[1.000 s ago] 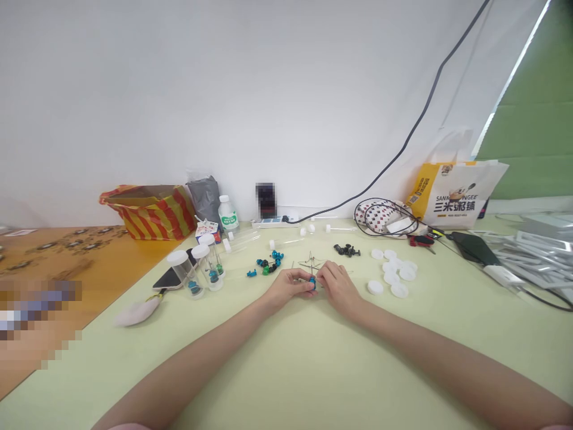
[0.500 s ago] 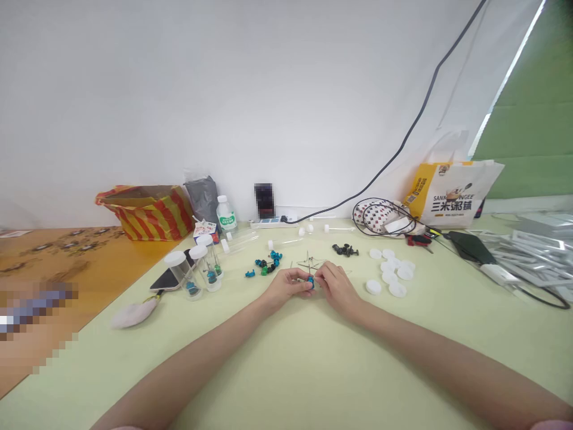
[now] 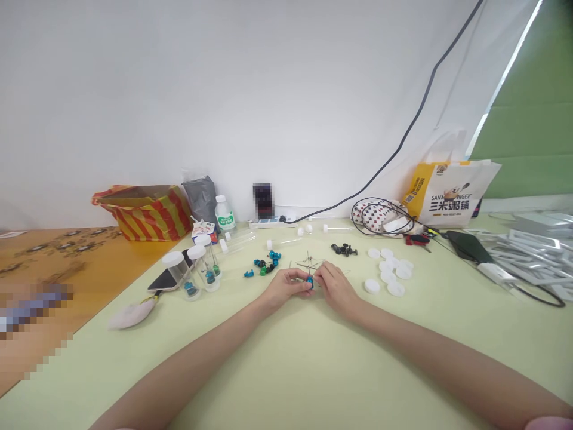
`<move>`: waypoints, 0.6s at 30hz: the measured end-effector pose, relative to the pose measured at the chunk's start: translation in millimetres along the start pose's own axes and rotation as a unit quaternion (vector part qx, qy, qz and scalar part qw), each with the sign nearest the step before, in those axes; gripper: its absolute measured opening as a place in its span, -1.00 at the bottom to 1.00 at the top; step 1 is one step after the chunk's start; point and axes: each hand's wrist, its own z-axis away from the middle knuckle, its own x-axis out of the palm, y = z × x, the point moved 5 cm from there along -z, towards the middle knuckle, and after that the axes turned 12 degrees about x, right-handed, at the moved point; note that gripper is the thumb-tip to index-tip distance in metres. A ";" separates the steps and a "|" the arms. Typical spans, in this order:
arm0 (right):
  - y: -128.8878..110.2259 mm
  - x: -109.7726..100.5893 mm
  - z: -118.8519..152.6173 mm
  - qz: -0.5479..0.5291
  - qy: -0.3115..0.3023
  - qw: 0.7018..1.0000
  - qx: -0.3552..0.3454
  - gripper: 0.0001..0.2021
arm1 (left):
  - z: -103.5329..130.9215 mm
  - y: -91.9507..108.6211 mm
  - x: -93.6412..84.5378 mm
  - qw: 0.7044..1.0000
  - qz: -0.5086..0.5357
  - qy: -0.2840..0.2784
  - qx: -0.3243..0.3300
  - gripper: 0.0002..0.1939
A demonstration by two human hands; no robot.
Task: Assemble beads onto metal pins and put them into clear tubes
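My left hand [image 3: 289, 285] pinches a small blue piece [image 3: 310, 283] between thumb and fingers, above the pale green table. A thin metal rod [image 3: 308, 263] stands upright from that piece. From the right, my right hand [image 3: 331, 283] touches the same spot with closed fingertips; whether it grips the blue piece or something smaller is hidden. Just behind the hands lie thin metal pieces [image 3: 313, 263]. Blue, green and black small parts [image 3: 267, 264] are heaped to the left of them, and black parts [image 3: 344, 249] lie to the back right.
Lidded clear jars [image 3: 190, 285] holding blue and green pieces stand at the left near a phone [image 3: 163, 280]. White caps [image 3: 388, 275] lie to the right. Clear tubes [image 3: 289, 242], a bottle [image 3: 225, 215] and a cable-wrapped bundle [image 3: 380, 216] are further back.
The view has shifted very slightly. Both hands stay together at the blue piece, with almost no visible movement.
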 end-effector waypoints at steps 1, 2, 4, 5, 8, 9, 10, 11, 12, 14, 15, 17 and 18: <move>0.5 0.8 0.1 -0.008 -0.003 1.000 0.002 -0.82 | 0.0 0.4 0.4 1.000 0.000 -0.001 0.000 -0.69; 1.0 1.5 0.2 -0.015 -0.004 1.000 0.003 -0.82 | 0.0 0.7 0.7 1.000 0.000 -0.002 0.000 -0.69; 1.4 2.6 0.4 -0.031 -0.006 1.000 0.004 -0.82 | -0.2 0.6 1.0 1.000 0.000 -0.004 0.001 -0.69; 1.5 3.0 0.5 -0.040 -0.006 0.999 0.004 -0.82 | -0.3 0.5 0.9 1.000 0.000 -0.004 0.003 -0.68; 1.4 3.2 0.5 -0.071 -0.011 0.997 0.004 -0.83 | -0.5 -0.2 0.6 1.000 0.001 -0.005 0.005 -0.68; 1.1 2.6 0.4 -0.082 -0.013 0.997 0.003 -0.83 | -0.6 -0.3 0.5 1.000 0.003 -0.005 0.005 -0.68; 0.7 1.6 0.4 -0.091 -0.014 0.996 0.002 -0.83 | -0.6 -0.3 0.5 1.000 0.005 -0.005 0.006 -0.68; 0.1 0.2 0.3 -0.099 -0.017 0.995 0.000 -0.84 | -0.6 -0.2 0.4 1.000 0.007 -0.004 0.007 -0.68; -0.6 -1.4 0.3 -0.107 -0.019 0.994 0.000 -0.85 | -0.7 0.0 0.3 1.000 0.009 -0.003 0.007 -0.68; -1.8 -4.7 0.2 -0.122 -0.027 0.992 -0.001 -0.86 | -0.8 0.4 0.1 1.000 0.011 -0.001 0.007 -0.69; -2.3 -5.9 0.1 -0.130 -0.033 0.991 0.000 -0.86 | -0.9 0.5 -0.1 1.000 0.012 0.001 0.005 -0.69; -2.5 -7.2 -0.1 -0.141 -0.040 0.989 0.001 -0.87 | -0.9 0.5 -0.3 1.000 0.012 0.004 0.003 -0.69; -2.2 -7.2 -0.2 -0.146 -0.042 0.988 0.002 -0.88 | -0.9 0.4 -0.4 1.000 0.011 0.005 0.003 -0.68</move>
